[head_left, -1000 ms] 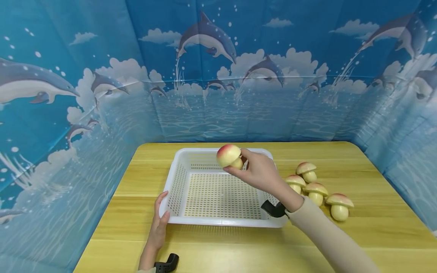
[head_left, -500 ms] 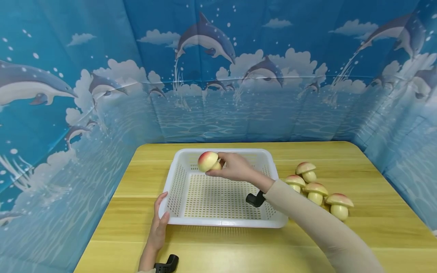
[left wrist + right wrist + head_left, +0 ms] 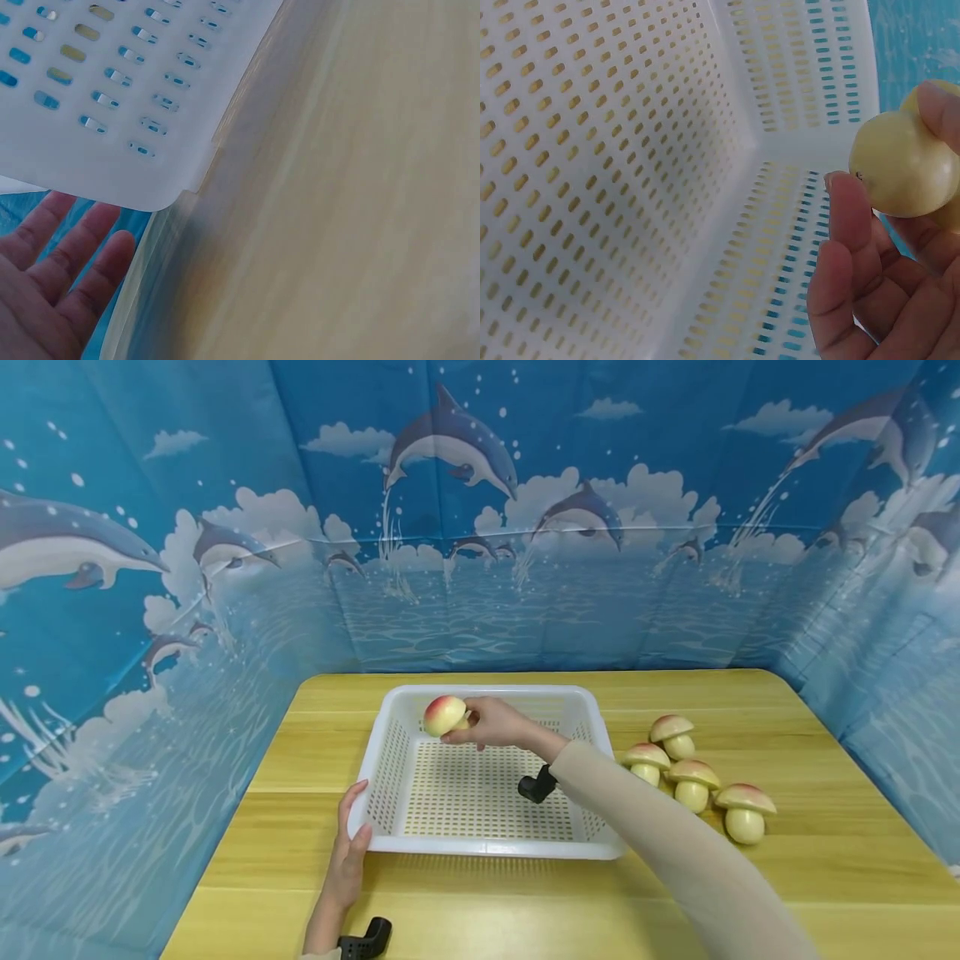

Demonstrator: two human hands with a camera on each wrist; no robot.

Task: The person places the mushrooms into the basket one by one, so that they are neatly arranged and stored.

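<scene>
1 mushroom (image 3: 444, 716) hung over the basket's (image 3: 487, 847) far-left part, cap leftward, stem pinched in right grip (image 3: 497, 724); left grip (image 3: 347, 864), fingers fairly straight, touched near-left corner.

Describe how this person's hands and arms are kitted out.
Left hand and right hand are gloveless. The right sleeve is long, plain beige; only a sliver of the matching left cuff shows. Left wrist device and right wrist device are stubby, black, with rounded ends. No cables show.

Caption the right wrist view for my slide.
A right hand holds a pale mushroom, a white slotted basket behind.
</scene>
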